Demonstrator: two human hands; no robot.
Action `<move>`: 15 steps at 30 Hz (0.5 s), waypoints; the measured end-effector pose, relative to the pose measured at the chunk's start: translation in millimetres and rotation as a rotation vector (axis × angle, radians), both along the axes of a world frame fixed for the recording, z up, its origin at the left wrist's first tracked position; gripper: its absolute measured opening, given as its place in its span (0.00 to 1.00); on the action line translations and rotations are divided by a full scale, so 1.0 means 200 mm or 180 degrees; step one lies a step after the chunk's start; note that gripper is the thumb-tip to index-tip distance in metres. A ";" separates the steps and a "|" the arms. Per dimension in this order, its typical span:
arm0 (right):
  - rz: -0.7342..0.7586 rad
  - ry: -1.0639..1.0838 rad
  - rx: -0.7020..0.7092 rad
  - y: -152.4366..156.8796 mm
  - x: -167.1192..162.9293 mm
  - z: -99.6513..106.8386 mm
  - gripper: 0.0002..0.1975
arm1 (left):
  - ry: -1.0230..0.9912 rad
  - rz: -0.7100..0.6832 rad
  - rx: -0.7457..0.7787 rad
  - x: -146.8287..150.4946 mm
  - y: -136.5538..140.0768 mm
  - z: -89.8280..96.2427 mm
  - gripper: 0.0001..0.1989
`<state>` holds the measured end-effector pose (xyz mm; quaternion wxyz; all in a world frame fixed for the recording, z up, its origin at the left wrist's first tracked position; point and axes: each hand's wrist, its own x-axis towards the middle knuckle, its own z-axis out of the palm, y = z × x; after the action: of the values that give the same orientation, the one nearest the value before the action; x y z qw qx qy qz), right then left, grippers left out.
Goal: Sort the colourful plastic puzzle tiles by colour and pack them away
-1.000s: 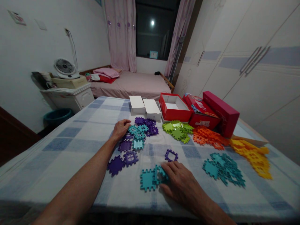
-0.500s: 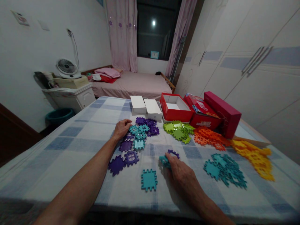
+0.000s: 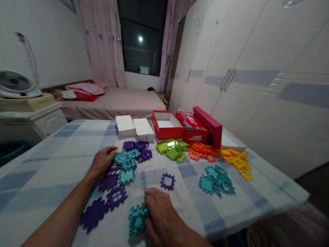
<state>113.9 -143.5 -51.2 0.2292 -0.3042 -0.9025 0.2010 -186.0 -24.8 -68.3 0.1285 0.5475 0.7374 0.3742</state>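
Observation:
My left hand (image 3: pixel 103 160) lies at the left edge of a heap of teal interlocking tiles (image 3: pixel 126 160), its fingers loosely stretched out and nothing visibly in them. Purple tiles (image 3: pixel 109 181) lie under and around that heap. My right hand (image 3: pixel 161 212) is closed on teal tiles (image 3: pixel 136 219) near the front of the table; my fingers hide their right side. Just beyond that hand, a purple frame tile (image 3: pixel 167 181) lies alone on the cloth. Another teal pile (image 3: pixel 217 180) sits farther right.
Lime-green tiles (image 3: pixel 171 150), orange tiles (image 3: pixel 202 151) and yellow tiles (image 3: pixel 238 162) form piles along the far side. Behind them stand white boxes (image 3: pixel 143 128), an open red box (image 3: pixel 168 132) and a crimson box (image 3: pixel 209 125). A checked cloth (image 3: pixel 61 151) covers the table.
My right hand has moved left and nearer with its teal tiles, to where a single teal tile lay. The purple frame tile beside it is now uncovered. The view has turned right.

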 end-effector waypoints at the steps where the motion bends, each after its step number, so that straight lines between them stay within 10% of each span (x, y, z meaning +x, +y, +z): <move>1: -0.0038 -0.0059 0.0091 0.01 0.00 -0.03 0.17 | 0.0022 -0.0032 -0.0036 -0.01 0.01 -0.01 0.22; 15: -0.0414 -0.1335 0.0220 0.17 -0.16 -0.23 0.09 | 0.0017 0.0137 -0.0074 -0.08 0.03 -0.04 0.14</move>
<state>81.9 -110.3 -96.8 0.0592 -0.3888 -0.9153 0.0871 -201.1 -17.9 -76.8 0.1248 0.5309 0.7537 0.3668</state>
